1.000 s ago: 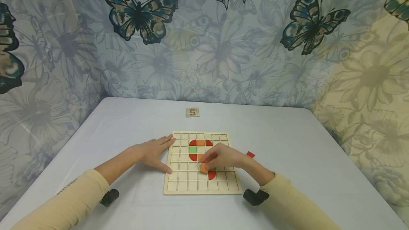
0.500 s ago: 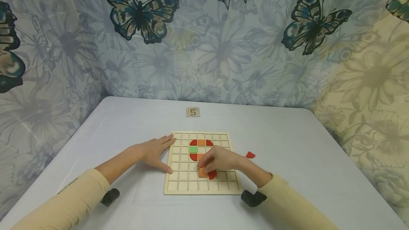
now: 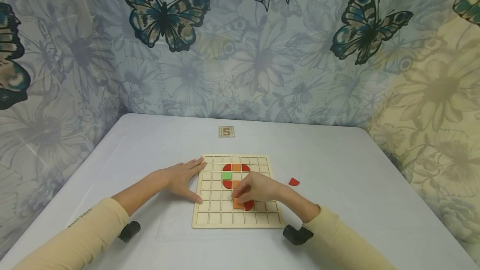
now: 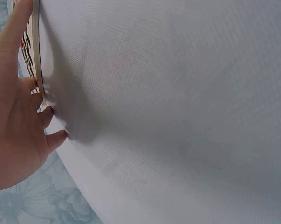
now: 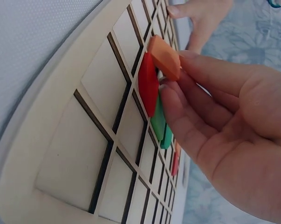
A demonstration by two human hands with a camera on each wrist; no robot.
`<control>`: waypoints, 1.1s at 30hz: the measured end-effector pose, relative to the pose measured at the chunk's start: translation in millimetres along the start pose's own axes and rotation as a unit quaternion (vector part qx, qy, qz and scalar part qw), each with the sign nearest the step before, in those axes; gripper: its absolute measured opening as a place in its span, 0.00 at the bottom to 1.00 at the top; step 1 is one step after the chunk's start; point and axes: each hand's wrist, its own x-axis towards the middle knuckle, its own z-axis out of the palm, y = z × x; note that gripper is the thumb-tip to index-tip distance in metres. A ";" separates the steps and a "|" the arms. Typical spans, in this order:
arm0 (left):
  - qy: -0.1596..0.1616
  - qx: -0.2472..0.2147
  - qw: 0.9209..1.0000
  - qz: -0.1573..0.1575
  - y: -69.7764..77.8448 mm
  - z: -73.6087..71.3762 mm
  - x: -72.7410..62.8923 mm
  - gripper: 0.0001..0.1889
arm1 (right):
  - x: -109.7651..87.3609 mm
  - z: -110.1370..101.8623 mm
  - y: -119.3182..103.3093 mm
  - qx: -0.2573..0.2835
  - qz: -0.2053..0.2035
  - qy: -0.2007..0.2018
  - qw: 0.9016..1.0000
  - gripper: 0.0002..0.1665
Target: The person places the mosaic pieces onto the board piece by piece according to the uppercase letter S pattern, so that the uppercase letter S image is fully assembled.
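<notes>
A wooden grid board (image 3: 217, 218) lies on the white table. My right hand (image 3: 260, 187) is over its middle, pinching an orange square tile (image 3: 238, 204) between thumb and fingers. In the right wrist view this orange tile (image 5: 165, 58) is tilted above the grid, close beside a red quarter-circle tile (image 5: 148, 86). Two green tiles (image 5: 157, 119) sit beyond that red one. My left hand (image 3: 183, 179) rests with fingers spread at the board's left edge. In the left wrist view, the left hand's thumb and fingers (image 4: 48, 116) are around that edge.
Toward the board's far side sit red quarter-circles (image 3: 227, 167), orange squares (image 3: 236, 167) and a green square (image 3: 226, 175). A loose red quarter-circle (image 3: 294, 181) lies right of the board. Behind it is a small card with an S pattern (image 3: 226, 131). Butterfly-print fabric (image 3: 262, 74) hangs behind the table.
My right hand has moved slightly left and nearer me, and the orange tile has turned squarer to the grid beside the red quarter-circle. The left hand has stayed in place.
</notes>
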 end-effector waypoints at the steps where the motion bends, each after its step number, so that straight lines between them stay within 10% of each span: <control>1: 0.000 0.001 1.000 -0.001 -0.1 0.4 0.2 0.62 | -0.1 0.1 0.2 0.000 0.001 0.000 1.000 0.07; 33: -0.007 0.010 1.000 -0.002 -3.7 2.2 4.3 0.63 | 1.3 -0.9 4.4 0.017 -0.007 -0.002 1.000 0.08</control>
